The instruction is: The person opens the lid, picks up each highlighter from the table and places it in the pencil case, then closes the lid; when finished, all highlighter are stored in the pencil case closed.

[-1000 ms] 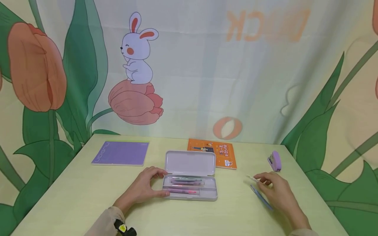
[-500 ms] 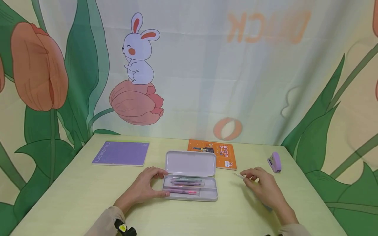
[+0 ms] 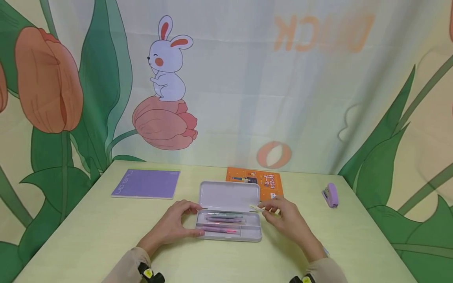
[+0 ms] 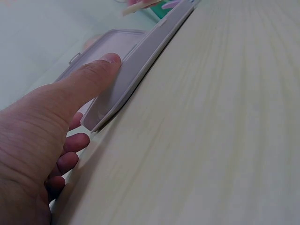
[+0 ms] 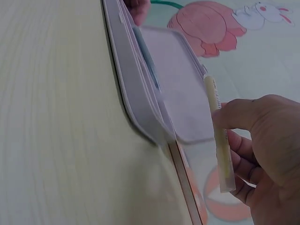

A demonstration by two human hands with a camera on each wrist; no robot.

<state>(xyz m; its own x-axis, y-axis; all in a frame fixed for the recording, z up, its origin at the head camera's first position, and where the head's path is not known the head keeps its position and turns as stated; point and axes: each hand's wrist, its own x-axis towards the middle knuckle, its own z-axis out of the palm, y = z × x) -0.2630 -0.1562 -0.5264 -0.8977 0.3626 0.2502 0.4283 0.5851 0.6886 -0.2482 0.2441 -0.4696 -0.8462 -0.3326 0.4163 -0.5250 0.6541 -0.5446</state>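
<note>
An opened white pencil case (image 3: 250, 235) lies on the table, its lid (image 3: 229, 195) tipped back. Several pens (image 3: 221, 229) lie in its compartments, purple-pink in front and green and dark ones behind. My left hand (image 3: 175, 223) grips the case's left end, thumb at the front corner and index finger at the back. In my right hand (image 3: 284, 216) a pale yellow pen (image 5: 219, 136) is pinched between thumb and fingers, held above the case's back right corner. Under the right wrist, a small bit of a blue-grey slim object (image 3: 326, 252) shows; most of it is hidden.
A purple notebook (image 3: 146, 184) lies at the back left. Behind the case is an orange booklet (image 3: 272, 184), partly covered by the lid. A purple stapler (image 3: 331, 195) stands at the back right. A printed curtain (image 3: 226, 98) hangs behind the table.
My right hand has carried the pale yellow pen leftward from beside the blue-grey object to the case's right end. My left hand has stayed on the case.
</note>
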